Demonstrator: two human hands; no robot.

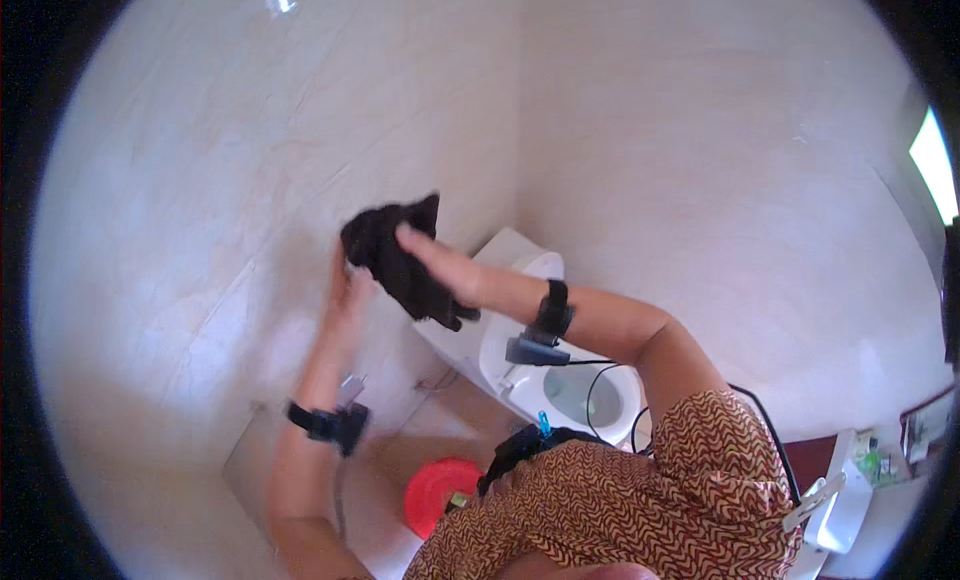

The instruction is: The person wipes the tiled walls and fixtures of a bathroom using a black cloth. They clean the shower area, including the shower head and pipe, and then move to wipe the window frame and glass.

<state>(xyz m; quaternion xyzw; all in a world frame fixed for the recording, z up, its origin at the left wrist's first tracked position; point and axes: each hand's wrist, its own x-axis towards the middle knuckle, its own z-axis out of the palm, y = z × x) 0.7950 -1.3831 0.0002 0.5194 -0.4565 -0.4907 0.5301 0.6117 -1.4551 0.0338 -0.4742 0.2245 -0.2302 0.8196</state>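
A black cloth [392,262], bunched and folded, is up in front of the tiled wall. On its lower left side my left hand [348,288] has its fingers closed on the cloth, partly hidden behind it and blurred. My right hand [446,266] grips the cloth from the right, with the thumb over its front and the other fingers out of sight. Whether the cloth touches the wall cannot be made out.
A white toilet [628,385] with its lid up stands beyond and below my right forearm. On the floor near my body is a red bucket [428,495]. A white sink [845,512] is at the lower right, with a green bottle [868,465] beside it.
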